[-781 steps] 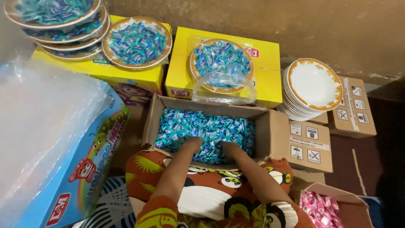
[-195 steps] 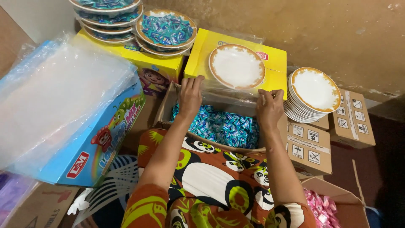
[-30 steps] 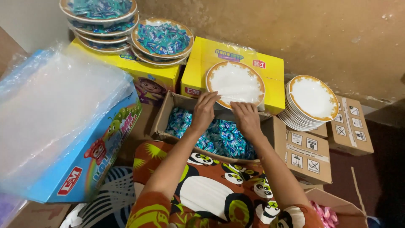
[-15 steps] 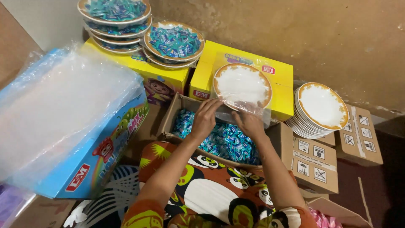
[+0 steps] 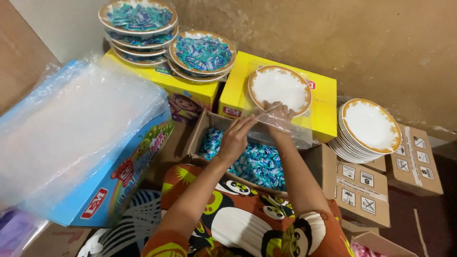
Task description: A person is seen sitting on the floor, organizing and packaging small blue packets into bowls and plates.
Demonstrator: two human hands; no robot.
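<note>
An empty white plate with a gold rim [image 5: 280,89] lies inside a clear plastic bag [image 5: 285,131] on a yellow box [image 5: 323,109]. My right hand [image 5: 280,113] grips the bag's opening at the plate's near edge. My left hand [image 5: 236,137] pinches the bag's loose end just left of it. Both hands hover over an open cardboard box [image 5: 202,131] filled with blue-wrapped candies [image 5: 257,162].
Plates heaped with blue candies [image 5: 203,52] and a taller stack of them [image 5: 138,24] sit on a second yellow box [image 5: 176,88]. A stack of empty plates [image 5: 369,126] rests on brown cartons [image 5: 364,188] at right. A blue box covered with plastic sheets [image 5: 71,138] fills the left.
Over the last second the bagged empty plate stayed on the yellow box while my hands drew back from its rim to the bag's open end. The camera shifted slightly.
</note>
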